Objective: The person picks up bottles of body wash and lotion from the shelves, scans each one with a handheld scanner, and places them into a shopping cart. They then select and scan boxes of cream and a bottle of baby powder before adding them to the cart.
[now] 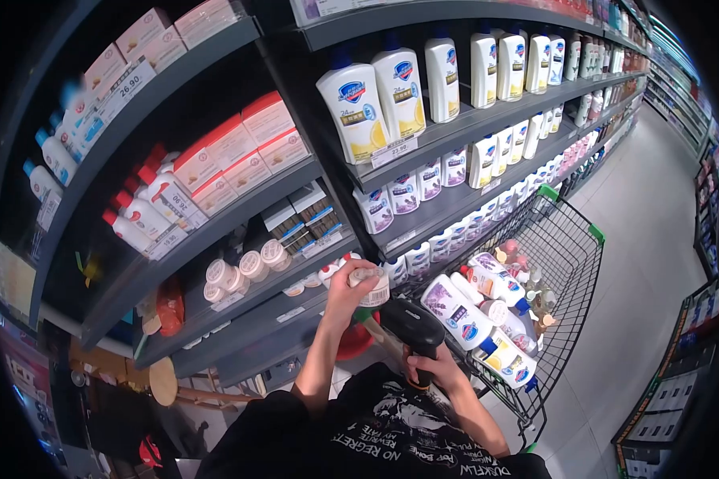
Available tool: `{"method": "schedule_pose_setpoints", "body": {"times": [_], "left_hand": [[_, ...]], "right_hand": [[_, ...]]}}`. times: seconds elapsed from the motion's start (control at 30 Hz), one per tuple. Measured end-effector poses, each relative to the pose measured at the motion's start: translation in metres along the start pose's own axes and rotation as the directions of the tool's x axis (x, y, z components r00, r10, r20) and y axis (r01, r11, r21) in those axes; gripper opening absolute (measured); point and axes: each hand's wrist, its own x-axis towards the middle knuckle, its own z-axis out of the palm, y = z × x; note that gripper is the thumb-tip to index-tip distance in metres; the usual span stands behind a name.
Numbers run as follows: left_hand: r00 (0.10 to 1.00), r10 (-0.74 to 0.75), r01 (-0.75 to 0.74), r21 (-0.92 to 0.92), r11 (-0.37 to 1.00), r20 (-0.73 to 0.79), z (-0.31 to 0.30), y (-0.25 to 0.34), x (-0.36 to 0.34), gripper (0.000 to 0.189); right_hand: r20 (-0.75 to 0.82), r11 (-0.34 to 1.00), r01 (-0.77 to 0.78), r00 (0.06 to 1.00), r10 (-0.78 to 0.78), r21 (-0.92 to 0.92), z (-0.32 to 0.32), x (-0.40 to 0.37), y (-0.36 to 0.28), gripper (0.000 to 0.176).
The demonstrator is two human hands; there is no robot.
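Observation:
My left hand (348,294) is closed around a small pale jar (375,294) with a barcode label facing the scanner. In my right hand (442,370) is a black handheld barcode scanner (412,326), gripped by its handle with its head close to the jar. Similar pale round jars (252,266) stand on the lower shelf to the left. Beside my right hand, a wire shopping cart (587,287) holds white pump bottles (459,310) with purple or yellow labels and several smaller bottles.
Shelves on the left carry red-and-white boxes (244,137) and red-capped bottles (132,222). Large body wash bottles (351,112) line the shelves ahead. A wooden stool (164,382) stands low at the left. The tiled aisle floor (623,215) runs along the cart's right, with another shelf beyond.

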Motion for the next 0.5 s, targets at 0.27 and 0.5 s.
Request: {"method": "schedule_pose_setpoints", "body": {"times": [0.27,0.5], "left_hand": [[0.976,-0.154,0.179,-0.174,0.968,0.152,0.014,-0.021,0.019,0.041],[0.914,-0.1,0.053,0.129,0.99,0.393,0.073,-0.059,0.065,0.051]], "right_hand": [[-0.028,1.0,-0.019,0.999,0.019,-0.024,0.018,-0.003,-0.016,0.03],[-0.007,0.967,0.062,0.998,-0.062,0.249,0.014,-0.007,-0.019,0.033]]}}
